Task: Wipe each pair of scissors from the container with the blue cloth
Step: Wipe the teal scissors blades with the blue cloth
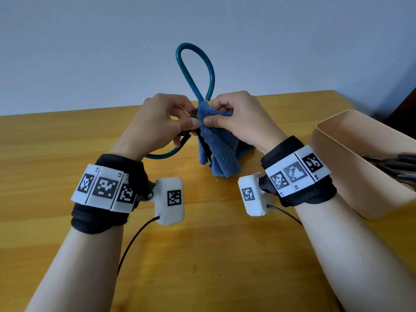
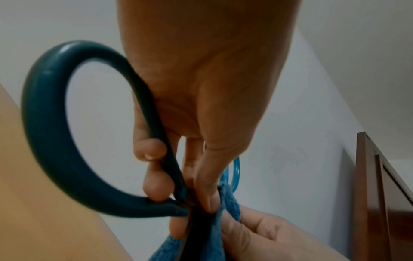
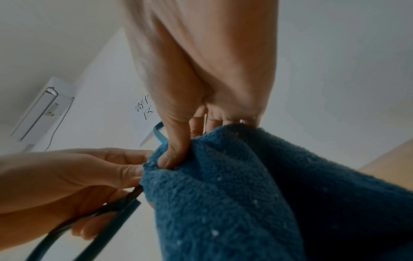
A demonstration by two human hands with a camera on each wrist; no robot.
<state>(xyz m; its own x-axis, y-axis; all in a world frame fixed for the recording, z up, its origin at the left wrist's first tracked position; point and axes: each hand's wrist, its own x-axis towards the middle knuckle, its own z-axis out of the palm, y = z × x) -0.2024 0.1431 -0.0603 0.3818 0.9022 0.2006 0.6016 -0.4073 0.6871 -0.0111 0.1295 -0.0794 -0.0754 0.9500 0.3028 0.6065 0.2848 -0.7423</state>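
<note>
The person held a pair of teal-handled scissors (image 1: 195,70) up above the wooden desk (image 1: 67,140), one long handle loop standing upright, the other curving down under the left hand (image 1: 157,124). That hand's grip was closed around the scissors near the pivot, thumb and fingers pinching where the handles met the dark blades. The right hand (image 1: 236,118) pinched the blue cloth (image 1: 218,149) against the blades from the other side, thumb pressed into the terry, with the rest of the cloth hanging in folds down towards the desk. Off to the right stood the beige container (image 1: 337,158), with more dark scissors (image 1: 391,165) lying inside, so I judged several pairs were yet to be done. The danger seemed plain: both thumbs sat very near the blade edge, and a quick pull of the cloth along it could drag a fingertip onto the steel. The hanging folds might also snag on the point, or the loose lower handle could swing and let the blades part in mid-wipe.
</note>
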